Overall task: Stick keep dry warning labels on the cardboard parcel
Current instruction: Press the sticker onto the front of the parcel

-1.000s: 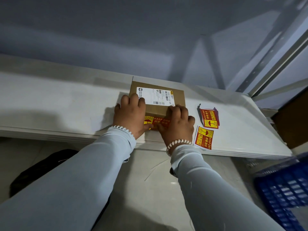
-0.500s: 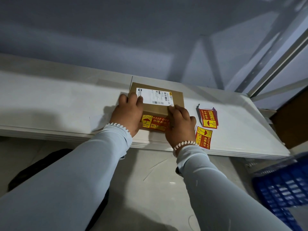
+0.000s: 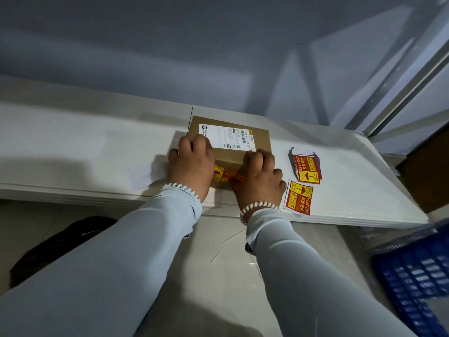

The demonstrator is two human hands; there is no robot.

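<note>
Head view: cardboard parcel [image 3: 252, 142] sits on the white shelf [image 3: 73, 147]. Left hand [image 3: 190, 166] flat, gripping nothing, steadies its left end; right hand [image 3: 258, 176], fingers curled, presses the keep-dry label [image 3: 224, 175] onto the near face. Spare labels [image 3: 306, 169] lie just right.

The parcel [image 3: 252, 142] is showing plain brown cardboard, matt and smooth. Its shipping label [image 3: 227, 137] is looking like white paper with a faint sheen. The warning sticker [image 3: 224, 175] on its near face is gleaming slightly, red and yellow glossy print. The loose stickers [image 3: 306, 169] and [image 3: 298, 197] beside it are showing the same glossy printed paper with white edges. The shelf [image 3: 73, 142] is reflecting light softly, a smooth white board. The sleeves [image 3: 136, 251] are looking like smooth, pale stretch cloth. The crate [image 3: 418, 276] is appearing as blue moulded plastic lattice. The uprights [image 3: 393, 81] are looking like painted metal.
</note>
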